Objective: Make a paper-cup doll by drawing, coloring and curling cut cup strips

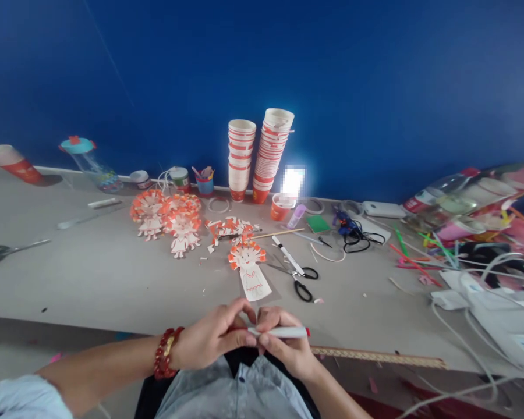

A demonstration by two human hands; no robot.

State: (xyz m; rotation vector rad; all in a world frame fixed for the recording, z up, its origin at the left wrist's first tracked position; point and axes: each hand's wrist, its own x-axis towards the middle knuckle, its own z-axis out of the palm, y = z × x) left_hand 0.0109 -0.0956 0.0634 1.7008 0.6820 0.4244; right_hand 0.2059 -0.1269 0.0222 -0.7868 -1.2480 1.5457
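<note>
Close to my body at the table's near edge, my right hand [283, 340] is closed round a white marker [288, 332] with a red end pointing right. My left hand [220, 334] pinches at the marker's other end, where the fingers hide whether a cap is on. Just beyond the hands lies a paper doll cut-out [254, 280] with an orange-and-white fringed head and a drawn dress. To its right are black-handled scissors [303, 290] and a second white marker [288, 256]. Finished-looking paper dolls [184, 230] and cut scraps [233, 228] lie farther left.
Two tall stacks of paper cups [241, 160] stand against the blue wall. A single cup [280, 208] and purple glue stick [296, 216] are nearby. Cables and a power strip [500, 314] crowd the right; another pair of scissors [9, 251] lies far left.
</note>
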